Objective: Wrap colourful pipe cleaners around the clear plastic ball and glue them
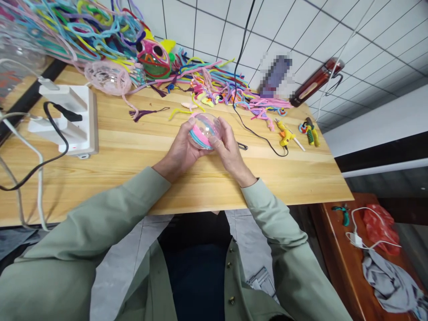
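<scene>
Between both hands, above the wooden table (pixel 133 156), is a clear plastic ball (pixel 205 128) with pink and light-blue fuzzy strips along one side. My left hand (pixel 183 147) cups its left side and underside, fingers wrapped round it. From the right, my right hand (pixel 229 147) grips the ball, with the thumb pressed on its near face. Just beyond the ball lie a yellow bent pipe cleaner (pixel 187 111) and small fuzzy pieces. A dark metal clip-like piece (pixel 242 146) shows beside my right hand.
A white power strip (pixel 88 120) with chargers and cables stands at the left. Piled pipe cleaners (pixel 100 31) and a decorated ball (pixel 154 60) line the back. A yellow glue gun (pixel 285 136), pliers (pixel 312 132) and a red flask (pixel 317 81) are at the right; a black cord hangs across.
</scene>
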{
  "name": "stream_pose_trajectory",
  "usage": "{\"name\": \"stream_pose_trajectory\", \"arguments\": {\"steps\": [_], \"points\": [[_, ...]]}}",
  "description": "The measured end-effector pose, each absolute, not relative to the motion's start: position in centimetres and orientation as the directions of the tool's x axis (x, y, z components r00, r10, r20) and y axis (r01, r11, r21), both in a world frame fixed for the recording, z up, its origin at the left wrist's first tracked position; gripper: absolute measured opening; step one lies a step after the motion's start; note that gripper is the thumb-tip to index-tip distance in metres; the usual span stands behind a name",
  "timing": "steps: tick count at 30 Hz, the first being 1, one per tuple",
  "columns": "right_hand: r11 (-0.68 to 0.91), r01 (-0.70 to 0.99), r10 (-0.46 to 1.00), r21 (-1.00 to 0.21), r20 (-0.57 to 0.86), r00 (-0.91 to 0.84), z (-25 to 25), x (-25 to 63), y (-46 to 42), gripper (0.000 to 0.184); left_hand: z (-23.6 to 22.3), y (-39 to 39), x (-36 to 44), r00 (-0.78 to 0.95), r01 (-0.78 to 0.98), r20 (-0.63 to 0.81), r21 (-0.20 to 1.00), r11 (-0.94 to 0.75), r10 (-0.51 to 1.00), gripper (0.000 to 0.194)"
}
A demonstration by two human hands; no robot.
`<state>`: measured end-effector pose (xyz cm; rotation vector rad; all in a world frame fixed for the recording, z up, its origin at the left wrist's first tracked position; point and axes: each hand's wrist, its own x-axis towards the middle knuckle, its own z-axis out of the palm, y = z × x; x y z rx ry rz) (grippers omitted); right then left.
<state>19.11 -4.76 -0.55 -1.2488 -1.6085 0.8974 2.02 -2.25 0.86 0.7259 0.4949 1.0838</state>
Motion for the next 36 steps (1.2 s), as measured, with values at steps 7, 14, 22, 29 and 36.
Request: {"name": "stream_pose_trajectory", "arguments": {"steps": [7, 14, 22, 29, 36], "points": [[0.245, 0.335, 0.969, -0.91, 0.24, -0.057, -1.1, 18.5, -5.4, 0.119, 0.7, -2.3, 2.0, 0.39, -0.622, -0.026, 0.73, 0.284, 0.92, 0.049], [0.273, 0.296, 0.956, -0.915, 0.292, 0.021, -0.5, 18.9, -4.5, 0.12, 0.0, -2.4, 2.6, 0.371, -0.62, -0.007, 0.743, 0.253, 0.929, 0.052], [0.28, 0.258, 0.951, -0.925, 0.304, 0.056, -2.1, 16.9, -4.9, 0.12, 0.0, -3.0, 2.7, 0.363, -0.601, 0.0, 0.764, 0.234, 0.932, 0.046], [0.249, 0.264, 0.954, -0.932, 0.283, 0.099, -1.6, 16.6, -5.1, 0.133, 0.9, -3.0, 2.4, 0.376, -0.565, -0.045, 0.78, 0.268, 0.925, 0.036], [0.253, 0.339, 0.956, -0.906, 0.287, 0.054, -0.3, 17.3, -5.3, 0.13, 1.6, -3.2, 2.2, 0.311, -0.57, -0.052, 0.789, 0.23, 0.949, 0.044]]}}
